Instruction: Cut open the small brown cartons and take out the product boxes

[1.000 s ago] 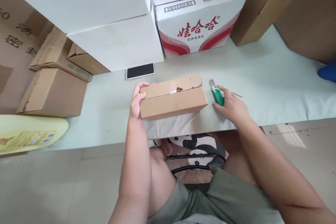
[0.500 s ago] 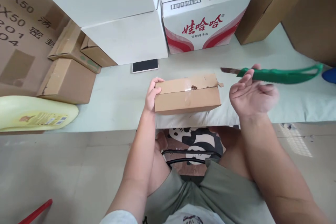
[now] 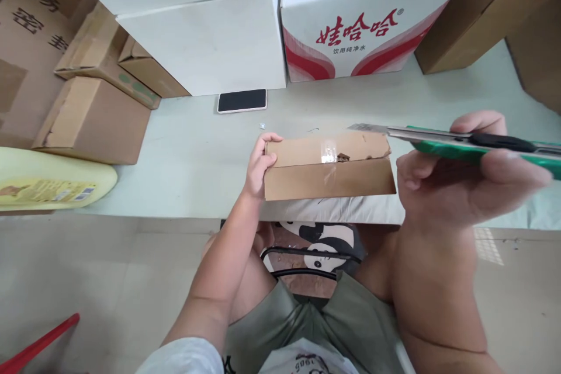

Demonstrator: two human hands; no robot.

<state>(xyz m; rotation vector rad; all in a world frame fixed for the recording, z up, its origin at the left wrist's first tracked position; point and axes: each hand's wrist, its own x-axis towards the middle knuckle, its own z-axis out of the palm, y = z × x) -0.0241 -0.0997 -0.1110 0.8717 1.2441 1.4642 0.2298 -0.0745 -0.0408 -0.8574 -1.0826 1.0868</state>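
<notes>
Utility knife (image 3: 456, 139) was raised, clasped in right hand (image 3: 451, 187) — blade (image 3: 370, 128) seemingly within reach of taped carton (image 3: 328, 181), pinched by left hand (image 3: 259, 165)

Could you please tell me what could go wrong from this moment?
The bare blade of the green knife in the right hand points leftward, and the left hand grips the left end of the cardboard box; a slip might cut that hand. The torn hole beside the clear tape could perhaps catch the blade and jerk it aside.
</notes>
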